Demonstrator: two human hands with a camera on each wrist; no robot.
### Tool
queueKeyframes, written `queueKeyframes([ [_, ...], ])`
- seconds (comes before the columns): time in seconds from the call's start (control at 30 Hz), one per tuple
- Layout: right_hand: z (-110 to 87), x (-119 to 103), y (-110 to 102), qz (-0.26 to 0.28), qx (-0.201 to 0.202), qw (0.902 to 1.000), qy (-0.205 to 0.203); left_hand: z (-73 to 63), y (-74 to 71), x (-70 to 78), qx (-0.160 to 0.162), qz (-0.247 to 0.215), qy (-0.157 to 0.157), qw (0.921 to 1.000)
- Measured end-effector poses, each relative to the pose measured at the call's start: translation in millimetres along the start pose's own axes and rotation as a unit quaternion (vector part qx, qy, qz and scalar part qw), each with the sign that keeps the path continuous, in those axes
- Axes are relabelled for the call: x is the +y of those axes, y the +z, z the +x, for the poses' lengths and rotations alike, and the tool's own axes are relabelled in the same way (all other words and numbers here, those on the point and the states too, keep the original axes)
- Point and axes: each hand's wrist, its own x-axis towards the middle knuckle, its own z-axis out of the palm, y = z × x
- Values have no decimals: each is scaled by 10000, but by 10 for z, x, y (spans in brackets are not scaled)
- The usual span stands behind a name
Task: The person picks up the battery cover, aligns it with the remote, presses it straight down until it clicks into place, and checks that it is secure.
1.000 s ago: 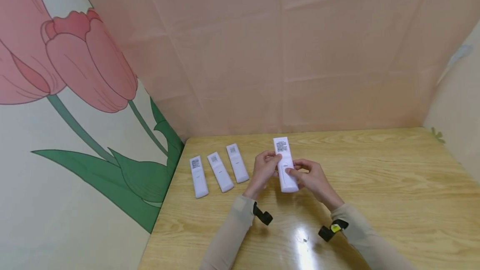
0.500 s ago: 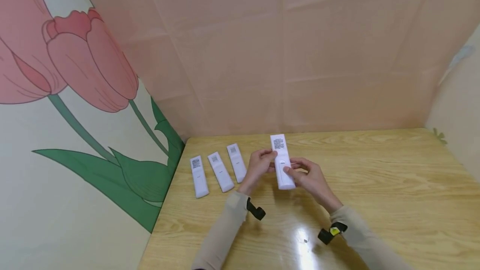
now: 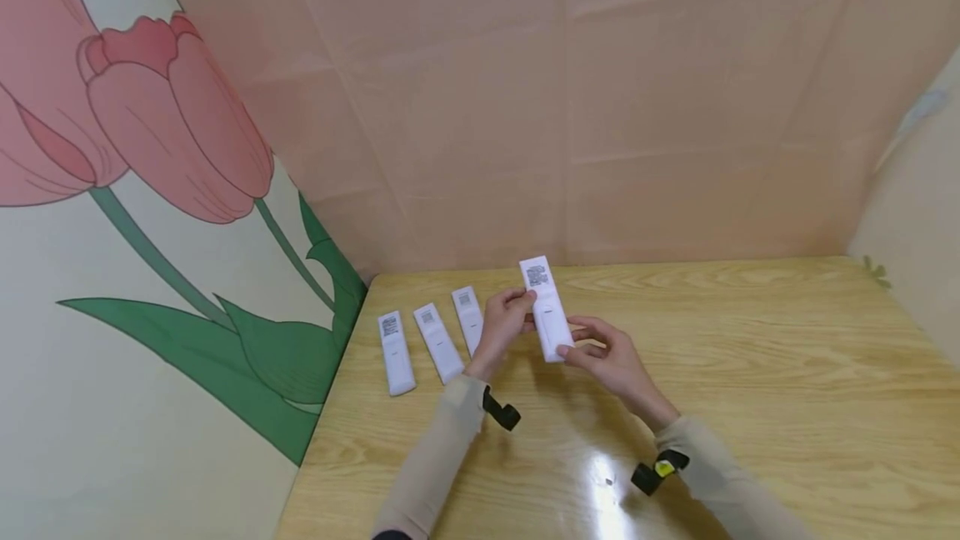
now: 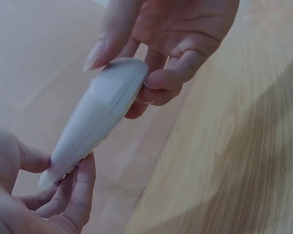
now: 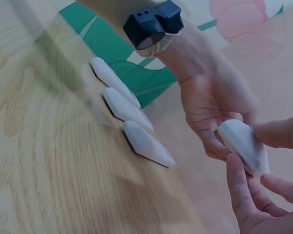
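A white remote control [image 3: 548, 319] is held above the table, its back with a printed label and battery cover turned up. My left hand [image 3: 502, 325] pinches its far, label end between thumb and fingers. At the near end, my right hand [image 3: 617, 363] holds it, thumb on the back and fingers beneath. The left wrist view has the remote control [image 4: 102, 107] side-on, its thin end in the left fingers and its thick end at the right hand. Its button side faces down, mostly hidden.
Several more things share the wooden table [image 3: 750, 373]: three white remote controls, the left one [image 3: 396, 357], the middle one [image 3: 438, 346] and the right one [image 3: 467, 315], lie label side up, the last partly behind my left hand. A pinkish cloth [image 3: 600, 107] hangs behind.
Both hands have moved left and slightly away with the remote control. The right thumb has slid toward its near end. The remote controls on the table have stayed put.
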Motion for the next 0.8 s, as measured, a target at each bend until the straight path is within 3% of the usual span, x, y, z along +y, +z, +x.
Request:
queueKeyframes([
  [0.5, 162, 24, 216, 40, 261, 9997, 2, 113, -189, 67, 94, 138, -90, 9998],
  [0.8, 280, 64, 322, 39, 330, 9994, -125, 190, -281, 112, 81, 451, -106, 9989],
])
